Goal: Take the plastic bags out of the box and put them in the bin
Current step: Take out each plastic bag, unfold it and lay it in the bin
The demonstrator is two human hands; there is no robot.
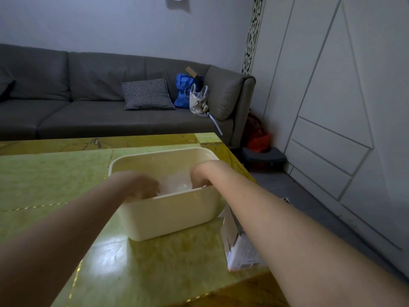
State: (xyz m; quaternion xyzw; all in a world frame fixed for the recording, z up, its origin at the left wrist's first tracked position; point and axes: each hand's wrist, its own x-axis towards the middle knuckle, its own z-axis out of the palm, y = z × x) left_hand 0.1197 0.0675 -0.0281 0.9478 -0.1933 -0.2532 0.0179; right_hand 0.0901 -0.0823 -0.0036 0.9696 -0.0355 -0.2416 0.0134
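While both hands reach into it, box [168, 209]: cream plastic, standing on the green table [55, 178] near the right edge.
Bags [177, 187]: clear crumpled plastic, lying inside the box between the hands.
Left hand [141, 185]: blurred, dipped over the near left rim; fingers curled, grip cannot be told.
Right hand [200, 175]: bent down inside the right side; fingers hidden below the rim, state cannot be told.
Carton [239, 244]: white, just right of the box, beside the table edge.
Sofa [106, 98]: grey, far side, carrying a checked cushion [147, 94].
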